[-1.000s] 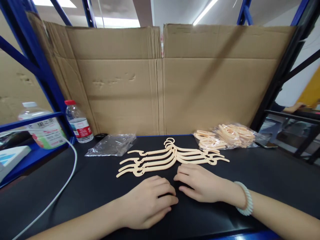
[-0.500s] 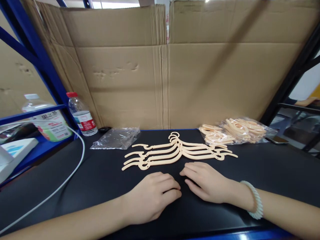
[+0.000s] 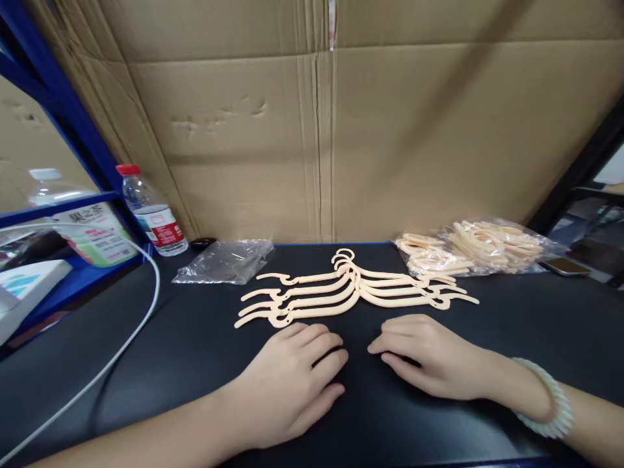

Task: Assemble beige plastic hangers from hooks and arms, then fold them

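Several cream plastic clothes hangers (image 3: pixel 322 302) lie flat on the black tabletop (image 3: pixel 160 364), overlapping in a fanned row with their hooks pointing away from me. Just in front of their left arms rests my left hand (image 3: pixel 295 383), palm down, fingers loosely bent and apart, holding nothing. My right hand (image 3: pixel 429 354) lies on the table in front of the hangers' right arms, also empty, its thumb apart from the slightly curled fingers. A pale coiled bracelet (image 3: pixel 548 396) circles the right wrist. A gap separates the two hands, and neither grips a hanger.
Clear bags of cream hangers (image 3: pixel 492 247) lie at the back right beside a phone (image 3: pixel 565 266). An empty-looking clear plastic bag (image 3: pixel 227 261) lies back left, near a red-capped water bottle (image 3: pixel 158 218). A white cable (image 3: pixel 124 357) crosses the left side. Cardboard (image 3: pixel 244 149) walls the back.
My hands have moved farther apart, the right one shifting right, and the left fingers have spread a little. The camera view has tilted down. The hangers keep their arrangement.
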A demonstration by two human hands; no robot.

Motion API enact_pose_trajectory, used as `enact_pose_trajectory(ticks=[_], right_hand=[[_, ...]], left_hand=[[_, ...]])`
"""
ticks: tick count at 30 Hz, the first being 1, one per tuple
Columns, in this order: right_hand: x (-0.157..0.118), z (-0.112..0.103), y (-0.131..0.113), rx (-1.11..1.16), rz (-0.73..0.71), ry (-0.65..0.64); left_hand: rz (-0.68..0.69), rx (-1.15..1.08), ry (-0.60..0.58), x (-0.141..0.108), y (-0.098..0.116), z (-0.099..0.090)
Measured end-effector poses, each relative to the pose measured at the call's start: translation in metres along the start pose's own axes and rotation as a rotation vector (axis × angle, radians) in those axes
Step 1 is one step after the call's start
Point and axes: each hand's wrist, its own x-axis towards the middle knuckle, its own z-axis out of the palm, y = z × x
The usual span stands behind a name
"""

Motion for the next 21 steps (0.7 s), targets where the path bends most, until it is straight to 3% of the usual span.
enact_pose_trajectory(ticks=[8, 16, 21], right_hand=[[-0.006, -0.011, 0.018, -0.049, 0.152, 0.218], [-0.005, -0.005, 0.026, -0.043, 0.24, 0.273], [-0.002, -0.004, 0.03, -0.039, 0.279, 0.326]], left_hand=[[-0.187, 0.05, -0.046, -0.002, -0.006, 0.002], [-0.242, 0.04, -0.032, -0.007, -0.007, 0.008], [-0.203, -0.028, 0.006, -0.006, -0.004, 0.004]])
